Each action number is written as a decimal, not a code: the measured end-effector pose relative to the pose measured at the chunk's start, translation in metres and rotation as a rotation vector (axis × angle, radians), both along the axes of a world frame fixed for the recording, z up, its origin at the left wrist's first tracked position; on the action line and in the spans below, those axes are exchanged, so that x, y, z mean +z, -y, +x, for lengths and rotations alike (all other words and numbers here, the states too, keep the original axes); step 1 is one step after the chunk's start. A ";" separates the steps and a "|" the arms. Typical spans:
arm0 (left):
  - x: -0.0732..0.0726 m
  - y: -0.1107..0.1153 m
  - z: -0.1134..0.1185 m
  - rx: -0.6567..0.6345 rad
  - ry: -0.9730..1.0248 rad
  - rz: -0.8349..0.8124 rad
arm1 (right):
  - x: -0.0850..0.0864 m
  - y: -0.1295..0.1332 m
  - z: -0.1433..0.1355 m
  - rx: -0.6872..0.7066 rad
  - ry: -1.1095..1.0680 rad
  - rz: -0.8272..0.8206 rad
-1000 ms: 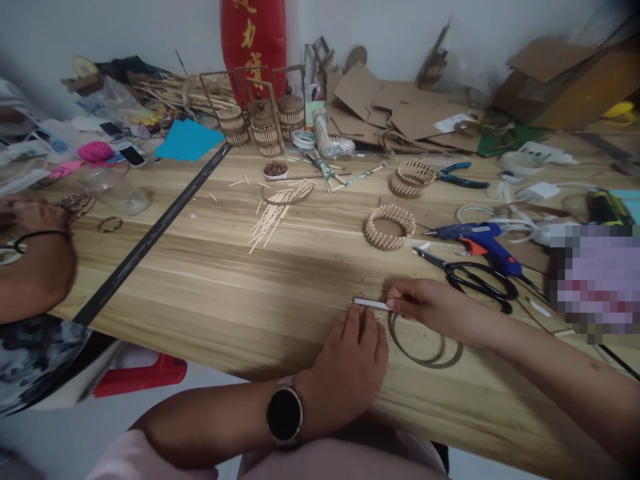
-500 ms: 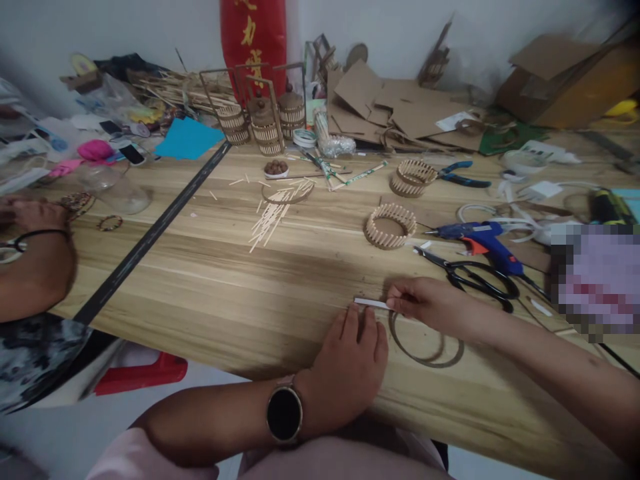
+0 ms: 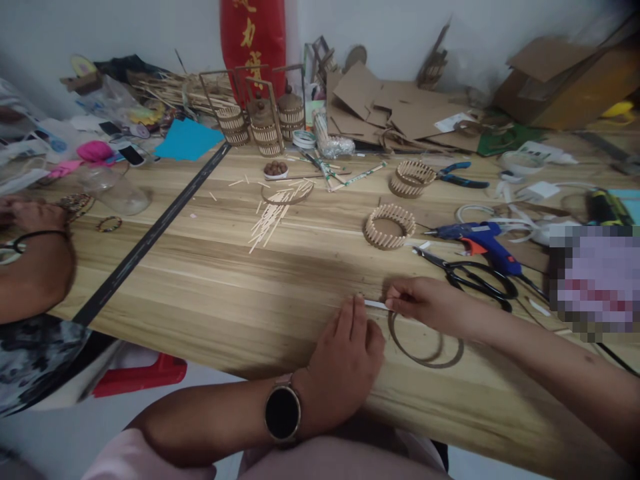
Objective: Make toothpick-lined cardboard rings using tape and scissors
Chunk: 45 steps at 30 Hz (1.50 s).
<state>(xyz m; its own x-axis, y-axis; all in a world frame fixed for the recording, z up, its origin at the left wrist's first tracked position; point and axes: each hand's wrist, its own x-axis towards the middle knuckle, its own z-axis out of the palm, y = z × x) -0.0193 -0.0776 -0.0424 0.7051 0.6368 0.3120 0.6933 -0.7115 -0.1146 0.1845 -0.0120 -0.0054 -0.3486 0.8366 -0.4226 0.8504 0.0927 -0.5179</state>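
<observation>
in the head view, my right hand (image 3: 433, 307) is pinching the right end of a white strip (image 3: 375, 304) between thumb and fingers, at the tabletop (image 3: 280, 287). my left hand (image 3: 346, 370) is lying palm down, its fingers stretching straight over the strip's left end. the strip's long axis is running left to right, bridging the gap between both hands, so neither is standing nearer. a brown ring (image 3: 435, 365) is lying just on my side of the right fingers. they are covering where strip and ring might be meeting; my left thumb is hiding.
</observation>
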 end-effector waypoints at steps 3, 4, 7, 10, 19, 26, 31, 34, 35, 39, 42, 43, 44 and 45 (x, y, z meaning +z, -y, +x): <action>0.000 -0.001 0.000 -0.003 -0.002 -0.006 | 0.001 0.000 -0.001 0.003 -0.007 0.005; 0.000 -0.002 0.000 -0.011 -0.003 -0.007 | 0.002 0.000 -0.001 0.005 -0.008 0.006; 0.000 -0.003 -0.001 -0.031 -0.017 -0.017 | 0.004 -0.001 -0.002 0.009 -0.003 0.008; -0.001 -0.004 -0.001 -0.042 -0.034 -0.031 | 0.004 -0.001 -0.002 0.009 0.009 0.013; 0.001 -0.006 -0.001 -0.049 -0.075 -0.070 | 0.003 -0.001 -0.005 0.000 0.058 0.029; 0.015 -0.021 0.002 -0.073 -0.161 -0.139 | 0.009 -0.002 -0.011 0.004 0.115 0.043; 0.015 -0.025 0.002 -0.113 -0.165 -0.131 | 0.010 -0.002 -0.012 0.006 0.148 0.042; 0.015 -0.025 0.002 -0.112 -0.161 -0.144 | 0.010 -0.003 -0.013 0.008 0.167 0.045; 0.015 -0.025 0.002 -0.111 -0.157 -0.150 | 0.010 -0.003 -0.013 0.010 0.173 0.047; 0.013 -0.026 0.005 -0.111 -0.146 -0.162 | 0.011 -0.003 -0.014 0.011 0.200 0.049; 0.015 -0.028 0.009 -0.114 -0.173 -0.194 | 0.011 -0.004 -0.016 0.011 0.208 0.056; 0.018 -0.029 0.009 -0.118 -0.187 -0.213 | 0.011 -0.004 -0.016 0.013 0.207 0.059; 0.022 -0.032 0.009 -0.125 -0.200 -0.237 | 0.011 -0.004 -0.015 0.016 0.202 0.062; 0.027 -0.035 0.008 -0.133 -0.204 -0.262 | 0.011 -0.003 -0.015 0.020 0.197 0.066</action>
